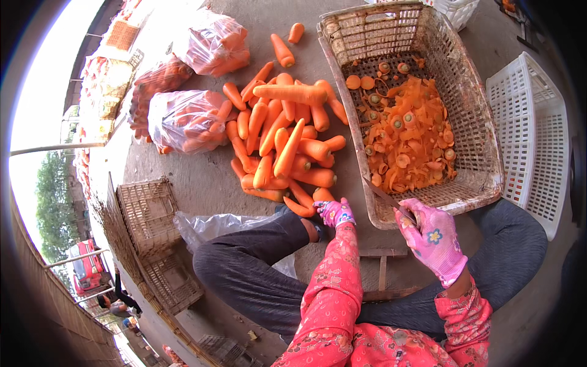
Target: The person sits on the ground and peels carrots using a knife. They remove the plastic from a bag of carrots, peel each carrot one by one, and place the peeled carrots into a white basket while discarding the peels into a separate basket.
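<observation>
My right hand [433, 238], in a pink flowered glove, is closed around the handle of a knife [390, 200]. The blade points up and left, over the near left corner of a dirty plastic crate [415, 208]. Inside that crate lie orange peelings [412, 137] and cut carrot ends. My left hand [336, 213], gloved alike, reaches to the near edge of a heap of carrots [286, 149] on the floor. Its fingers are beside a curved carrot [299, 208] and a stubby one [323, 195]; whether they grip either cannot be told.
Bags of carrots [195, 121] stand left of the heap. A clear plastic sheet [206, 227] lies by my left leg. White crates [518, 133] are at the right, worn crates [149, 215] at the left. Farther off at lower left are a person [120, 307] and a red vehicle [87, 267].
</observation>
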`<state>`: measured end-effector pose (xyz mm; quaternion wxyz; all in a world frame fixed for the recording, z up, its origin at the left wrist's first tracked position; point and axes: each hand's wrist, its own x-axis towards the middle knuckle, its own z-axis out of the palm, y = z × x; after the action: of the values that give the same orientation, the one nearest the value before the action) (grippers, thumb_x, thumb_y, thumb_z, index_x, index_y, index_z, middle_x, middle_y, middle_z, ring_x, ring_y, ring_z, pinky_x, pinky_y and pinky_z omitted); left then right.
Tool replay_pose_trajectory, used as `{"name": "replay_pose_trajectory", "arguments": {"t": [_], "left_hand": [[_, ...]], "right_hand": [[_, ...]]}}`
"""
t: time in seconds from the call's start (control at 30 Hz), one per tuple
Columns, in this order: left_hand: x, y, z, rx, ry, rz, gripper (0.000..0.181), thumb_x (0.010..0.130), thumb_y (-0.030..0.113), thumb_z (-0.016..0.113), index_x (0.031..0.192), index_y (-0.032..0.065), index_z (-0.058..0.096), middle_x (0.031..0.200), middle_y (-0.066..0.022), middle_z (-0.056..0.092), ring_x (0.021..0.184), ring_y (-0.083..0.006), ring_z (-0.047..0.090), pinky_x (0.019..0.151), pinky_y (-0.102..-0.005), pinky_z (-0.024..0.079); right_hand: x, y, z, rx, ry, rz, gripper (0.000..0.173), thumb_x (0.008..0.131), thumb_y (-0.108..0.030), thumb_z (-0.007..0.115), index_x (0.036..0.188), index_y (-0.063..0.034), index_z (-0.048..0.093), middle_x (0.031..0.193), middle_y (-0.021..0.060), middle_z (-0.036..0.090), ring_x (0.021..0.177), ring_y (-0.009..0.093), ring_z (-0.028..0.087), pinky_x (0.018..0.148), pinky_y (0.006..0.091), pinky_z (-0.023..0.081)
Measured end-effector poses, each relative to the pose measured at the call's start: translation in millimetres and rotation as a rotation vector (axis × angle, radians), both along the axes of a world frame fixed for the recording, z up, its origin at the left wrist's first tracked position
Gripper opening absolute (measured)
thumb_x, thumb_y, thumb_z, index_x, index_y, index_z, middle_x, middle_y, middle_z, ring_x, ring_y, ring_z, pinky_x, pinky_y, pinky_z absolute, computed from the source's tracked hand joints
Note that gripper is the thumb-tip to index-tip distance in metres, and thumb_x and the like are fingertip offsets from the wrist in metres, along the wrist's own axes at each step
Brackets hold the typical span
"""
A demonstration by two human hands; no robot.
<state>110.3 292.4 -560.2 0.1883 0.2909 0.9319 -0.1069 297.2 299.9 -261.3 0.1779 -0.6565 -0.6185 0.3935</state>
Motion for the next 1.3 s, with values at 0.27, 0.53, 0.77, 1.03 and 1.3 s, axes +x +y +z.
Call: {"name": "replay_pose_trajectory", "arguments": {"t": [0.27, 0.53, 0.77, 1.03, 1.3], "left_hand": [[-9.6, -5.4, -3.3, 0.521, -0.548, 0.350, 0.056, 0.056, 0.021, 0.081, 0.101, 0.0012, 0.053, 0.091, -0.0131, 0.059, 0.076, -0.0270, 0.061, 0.070, -0.0385, 0.051], [-69.7, 57.8, 152.4, 0.925, -0.959, -0.275, 0.059, 0.062, 0.010, 0.075, 0.115, 0.0047, 0.051, 0.101, -0.0116, 0.063, 0.095, -0.0207, 0.061, 0.083, -0.0302, 0.047], [-7.8, 14.3, 335.8, 1.040, -1.051, -0.664, 0.050, 0.068, 0.014, 0.079, 0.111, 0.0030, 0.055, 0.097, -0.0075, 0.066, 0.086, -0.0142, 0.064, 0.078, -0.0273, 0.052], [23.0, -10.1, 326.6, 1.076, -0.916, -0.795, 0.052, 0.066, 0.021, 0.079, 0.111, 0.0055, 0.058, 0.093, -0.0077, 0.068, 0.084, -0.0171, 0.067, 0.076, -0.0288, 0.052], [28.1, -18.2, 323.0, 1.058, -0.794, -0.745, 0.051, 0.064, 0.024, 0.080, 0.107, 0.0060, 0.060, 0.090, -0.0083, 0.068, 0.081, -0.0193, 0.067, 0.074, -0.0295, 0.052]], "right_hand": [[-0.8, -2.4, 5.7, 0.090, 0.034, 0.046, 0.018, 0.083, -0.020, 0.062, 0.096, -0.0065, 0.060, 0.072, 0.0139, 0.062, 0.066, 0.029, 0.062, 0.058, 0.0360, 0.046], [-0.9, -7.4, 5.5, 0.414, -0.036, 0.113, 0.017, 0.083, -0.022, 0.062, 0.094, -0.0087, 0.059, 0.073, 0.0117, 0.062, 0.068, 0.030, 0.062, 0.059, 0.0388, 0.048], [9.4, -16.8, 26.0, 0.784, -0.135, 0.163, 0.037, 0.075, -0.018, 0.065, 0.111, -0.0132, 0.055, 0.086, 0.0067, 0.057, 0.079, 0.026, 0.060, 0.063, 0.0373, 0.049], [14.8, -35.2, 25.5, 0.806, -0.108, 0.187, 0.021, 0.082, -0.026, 0.062, 0.095, -0.0111, 0.055, 0.076, 0.0066, 0.060, 0.070, 0.026, 0.062, 0.057, 0.0379, 0.048], [11.9, -38.5, 18.4, 0.643, -0.143, 0.184, 0.017, 0.084, -0.019, 0.057, 0.095, -0.0061, 0.054, 0.078, 0.0117, 0.063, 0.072, 0.029, 0.064, 0.057, 0.0393, 0.050]]}}
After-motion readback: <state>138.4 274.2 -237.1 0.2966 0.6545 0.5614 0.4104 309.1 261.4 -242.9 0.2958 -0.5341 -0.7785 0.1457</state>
